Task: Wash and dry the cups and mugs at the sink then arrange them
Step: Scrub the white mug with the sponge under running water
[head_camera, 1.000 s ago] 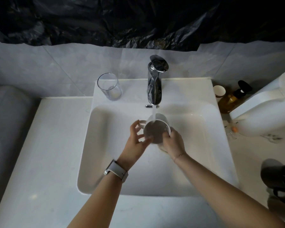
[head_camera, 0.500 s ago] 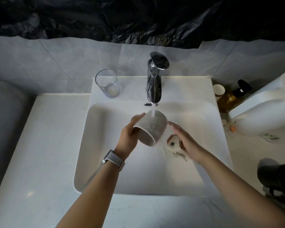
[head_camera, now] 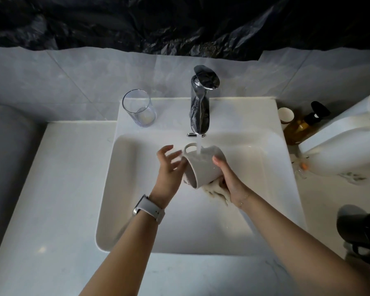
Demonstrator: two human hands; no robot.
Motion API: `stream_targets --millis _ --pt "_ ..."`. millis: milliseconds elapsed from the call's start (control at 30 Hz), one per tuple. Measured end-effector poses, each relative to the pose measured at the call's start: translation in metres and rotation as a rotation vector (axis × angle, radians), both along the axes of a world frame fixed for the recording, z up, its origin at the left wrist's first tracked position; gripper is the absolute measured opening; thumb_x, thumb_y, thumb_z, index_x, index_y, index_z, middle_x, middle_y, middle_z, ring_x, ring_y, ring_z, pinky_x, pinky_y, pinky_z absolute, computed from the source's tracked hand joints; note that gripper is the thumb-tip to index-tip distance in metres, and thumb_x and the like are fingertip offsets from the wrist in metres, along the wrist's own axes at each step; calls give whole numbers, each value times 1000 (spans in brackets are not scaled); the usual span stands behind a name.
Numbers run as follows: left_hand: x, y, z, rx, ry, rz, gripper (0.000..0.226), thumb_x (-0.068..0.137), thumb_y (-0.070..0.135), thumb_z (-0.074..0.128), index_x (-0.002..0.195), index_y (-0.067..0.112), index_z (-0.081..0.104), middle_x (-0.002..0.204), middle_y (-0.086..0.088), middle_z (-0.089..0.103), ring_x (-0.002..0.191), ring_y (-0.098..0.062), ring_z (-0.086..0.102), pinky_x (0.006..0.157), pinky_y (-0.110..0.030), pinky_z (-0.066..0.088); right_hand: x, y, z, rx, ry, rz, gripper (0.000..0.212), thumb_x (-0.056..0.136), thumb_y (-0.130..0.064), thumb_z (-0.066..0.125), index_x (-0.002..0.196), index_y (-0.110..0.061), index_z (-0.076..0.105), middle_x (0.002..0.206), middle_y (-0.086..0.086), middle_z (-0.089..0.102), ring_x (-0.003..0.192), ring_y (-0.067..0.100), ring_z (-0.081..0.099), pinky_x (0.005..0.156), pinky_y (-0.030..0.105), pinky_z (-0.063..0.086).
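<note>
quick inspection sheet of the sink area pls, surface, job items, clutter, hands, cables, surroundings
surface: white basin set in a pale counter; tap running.
job's things: white mug tipped on its side under the stream, mouth toward the person, handle up; clear glass upright on the ledge left of the tap.
clutter: amber pump bottle, small paper cup and large white container right of the basin; dark object at the right edge, unclear.
grippers: right hand holds the mug with a sponge or cloth beneath; left hand open, fingers by the mug's rim.
cables: nothing seen.
surroundings: grey tiled wall, black plastic sheeting above.
</note>
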State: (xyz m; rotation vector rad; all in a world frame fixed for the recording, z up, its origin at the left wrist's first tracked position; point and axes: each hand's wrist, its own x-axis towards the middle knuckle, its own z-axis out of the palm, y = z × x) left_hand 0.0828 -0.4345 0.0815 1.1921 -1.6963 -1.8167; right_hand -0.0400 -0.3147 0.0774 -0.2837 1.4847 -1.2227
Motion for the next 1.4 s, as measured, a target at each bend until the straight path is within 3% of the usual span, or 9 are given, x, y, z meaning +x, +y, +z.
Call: stream_targets --millis 100,233,367,533,700,900,1100,1233,1400 --pt "11 12 5 44 -38 209 9 101 20 53 107 14 54 104 1 62 96 -18 59 77 -18 48 9 0 3 -80 119 -86 82 93 -63 36 53 7 51 32 10 29 33 23 27 42 29 25" --pt "8 31 11 298 75 -7 45 98 51 45 113 12 63 108 -8 66 98 -20 61 87 -35 49 18 -3 3 -67 195 -181 60 85 -51 59 81 7 48 36 6 31 25 17 24 36 24 21" --pt "-3 33 15 286 191 122 45 93 42 48 114 4 63 103 -13 64 97 -23 58 91 -48 48 24 2 17 -175 201 -61 52 92 -46 59 78 3 47 36 16 41 30 24 33 38 35 27" --pt "-7 27 18 286 210 118 32 100 30 48 112 2 58 99 -16 59 84 -23 59 61 -27 53 16 30 20 -93 126 -279 65 83 -17 72 134 -17 31 55 16 50 61 31 50 69 17 49" --pt "-7 31 13 274 126 118 35 102 28 49 117 -2 58 107 -16 66 93 -18 59 77 -26 51 15 22 25 -260 567 -292 50 75 -17 76 119 -17 52 115 -6 60 106 9 60 87 21 50" --pt "-13 42 11 248 2 193 24 105 16 39 97 6 59 91 -9 60 81 -15 54 59 -12 44 1 -17 -4 -206 1246 304 40 89 -43 51 121 -20 59 117 -6 64 123 12 46 117 44 18" --pt "-2 40 5 238 -19 225 31 106 25 39 99 3 59 92 -10 53 83 -17 45 66 -27 37 -10 -20 -7 -119 960 247 20 97 -25 53 113 -13 57 106 2 63 96 23 61 81 27 43" --pt "-3 41 3 252 -13 264 25 104 12 37 100 0 59 93 -13 57 86 -20 52 72 -29 41 12 -10 -3 -421 1114 426 32 95 -13 51 126 -9 55 129 4 58 121 16 53 101 22 41" --pt "-8 49 5 99 -34 197 36 106 23 39 93 -8 52 84 -5 51 77 -13 42 71 -31 35 -6 -32 -1 -276 966 235 26 95 -15 52 120 -12 58 119 4 65 106 19 64 91 29 48"
